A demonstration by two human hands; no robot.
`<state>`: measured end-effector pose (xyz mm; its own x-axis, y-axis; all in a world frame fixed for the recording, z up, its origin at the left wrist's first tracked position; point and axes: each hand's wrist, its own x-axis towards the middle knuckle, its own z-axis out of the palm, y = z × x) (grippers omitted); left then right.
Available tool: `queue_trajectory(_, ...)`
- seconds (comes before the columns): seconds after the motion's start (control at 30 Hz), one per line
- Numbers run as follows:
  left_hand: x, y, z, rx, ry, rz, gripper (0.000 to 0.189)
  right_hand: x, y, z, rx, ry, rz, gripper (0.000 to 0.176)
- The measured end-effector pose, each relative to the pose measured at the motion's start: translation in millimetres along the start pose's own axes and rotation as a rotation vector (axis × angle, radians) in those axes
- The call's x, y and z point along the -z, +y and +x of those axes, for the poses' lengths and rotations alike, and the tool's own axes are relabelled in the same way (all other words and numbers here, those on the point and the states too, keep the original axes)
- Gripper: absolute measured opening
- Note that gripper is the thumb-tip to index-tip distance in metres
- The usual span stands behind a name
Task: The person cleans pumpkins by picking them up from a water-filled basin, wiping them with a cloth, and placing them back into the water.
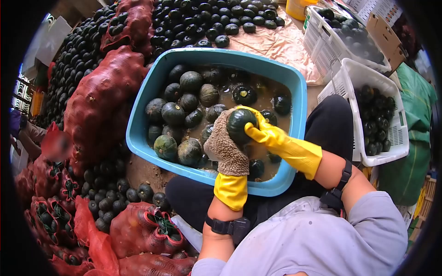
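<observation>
Over a blue tub (300,99) of murky brown water, a dark green squash (239,126) is held between my two hands. My right hand (267,131), in a yellow rubber glove, has its fingers and thumb around the squash's right side. On my left hand (226,145) there is a brown fuzzy cloth mitt over a yellow glove, pressed to the squash's left side; its fingers are hidden inside the mitt. Several green squashes (173,113) crowd the left half of the tub, and others float at the right, one (244,94) just beyond my hands.
Red mesh sacks (103,96) line the left side, with loose squashes (108,198) between them and the tub. A large pile of squashes (198,20) lies beyond the tub. Two white crates (399,138) holding squashes stand at the right, near a green sack (412,170).
</observation>
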<state>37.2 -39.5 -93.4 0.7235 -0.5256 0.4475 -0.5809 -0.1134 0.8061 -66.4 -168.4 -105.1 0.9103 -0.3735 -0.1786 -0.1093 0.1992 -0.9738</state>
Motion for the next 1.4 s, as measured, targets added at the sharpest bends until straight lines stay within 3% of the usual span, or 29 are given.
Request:
queue_trajectory(0.03,0.7,0.2,0.3,-0.075,-0.002,-0.007,0.050,11.8,-0.9,4.1,0.023,0.006,-0.303,0.081)
queue_trajectory(0.1,9.7,0.7,4.4,-0.212,-0.044,-0.009,0.052,0.6,-68.9,-19.0,0.065,-0.127,-0.575,0.087)
queue_trajectory(0.13,14.2,-0.8,6.5,-0.196,-0.087,-0.060,0.052,-3.7,-72.8,-23.5,0.244,-0.121,-0.789,0.089)
queue_trajectory(0.23,20.1,-8.9,9.2,-0.107,-0.186,-0.187,0.051,-7.9,-77.1,-30.5,-0.062,-0.178,-0.356,0.088)
queue_trajectory(0.27,14.5,0.0,10.8,-0.070,-0.126,-0.257,0.047,-12.7,-48.2,-25.2,0.076,-0.173,-0.005,0.086)
queue_trajectory(0.33,3.4,17.8,13.9,-0.008,0.001,-0.404,0.040,-28.8,-15.2,-9.6,0.334,-0.039,0.060,0.087)
queue_trajectory(0.37,-1.4,17.0,11.2,0.149,-0.005,-0.633,0.035,-33.0,-8.6,-8.7,0.442,0.035,0.054,0.088)
queue_trajectory(0.47,-6.1,5.4,9.1,0.568,0.099,-1.321,0.022,-14.5,-21.1,-27.7,0.524,0.163,-0.836,0.091)
queue_trajectory(0.53,6.0,-10.1,11.9,0.770,0.080,-1.709,0.019,-24.5,-14.3,-25.5,0.467,0.029,-0.349,0.097)
queue_trajectory(0.57,9.7,-12.4,8.9,0.565,0.064,-1.063,0.023,-31.1,-16.7,-26.0,0.428,-0.036,-0.106,0.100)
queue_trajectory(0.63,15.2,-14.2,5.5,0.100,0.013,0.211,0.035,-21.8,-37.9,-26.7,0.093,-0.149,-0.222,0.091)
queue_trajectory(0.7,15.6,-3.6,13.5,0.416,0.034,0.405,0.026,-3.6,-59.3,-8.2,-0.132,-0.245,-0.391,0.088)
queue_trajectory(0.73,18.6,6.0,18.7,0.775,0.264,-0.410,0.023,-1.8,-74.3,3.1,-0.251,-0.185,-0.454,0.084)
queue_trajectory(0.77,22.7,18.3,24.1,1.077,0.479,-1.253,0.020,0.3,-95.1,15.5,-0.448,-0.080,-0.251,0.075)
queue_trajectory(0.8,24.2,32.5,29.5,1.021,0.442,-1.278,0.017,15.9,-93.5,50.8,-0.336,-0.004,-0.051,0.066)
queue_trajectory(0.83,19.7,9.5,23.9,0.850,0.325,-1.013,0.017,30.5,-92.9,85.7,-0.215,0.047,0.148,0.056)
queue_trajectory(0.87,23.7,16.8,28.6,0.940,0.367,-1.151,0.020,23.6,-126.9,101.7,0.119,-0.039,0.379,0.050)
queue_trajectory(0.93,25.4,11.0,34.1,1.049,0.393,-1.265,0.026,3.8,-173.1,121.5,0.481,0.180,0.652,0.040)
queue_trajectory(1.03,23.7,-24.1,28.7,1.114,0.368,-1.150,0.035,44.3,-129.8,111.7,0.335,0.037,-0.247,0.033)
queue_trajectory(1.07,20.1,-19.3,30.9,1.125,0.400,-1.116,0.040,57.2,-92.6,108.2,0.065,-0.021,-0.552,0.041)
queue_trajectory(1.13,12.8,-26.6,37.5,1.151,0.433,-1.150,0.046,83.0,-17.8,101.0,-0.372,-0.451,-1.360,0.058)
queue_trajectory(1.17,13.0,-9.7,41.6,1.123,0.475,-1.194,0.037,69.1,6.4,51.6,-0.078,-0.286,-1.550,0.067)
queue_trajectory(1.23,6.7,-20.7,40.0,1.130,0.452,-1.203,0.036,19.3,58.1,39.4,-0.231,0.122,-1.846,0.072)
queue_trajectory(1.33,5.0,-25.8,33.9,1.120,0.398,-1.131,0.037,35.5,70.5,59.1,-0.404,-0.073,-1.583,0.091)
queue_trajectory(1.4,-0.4,-22.5,34.7,1.076,0.441,-1.098,0.042,60.4,69.4,66.5,-0.433,-0.081,-1.201,0.095)
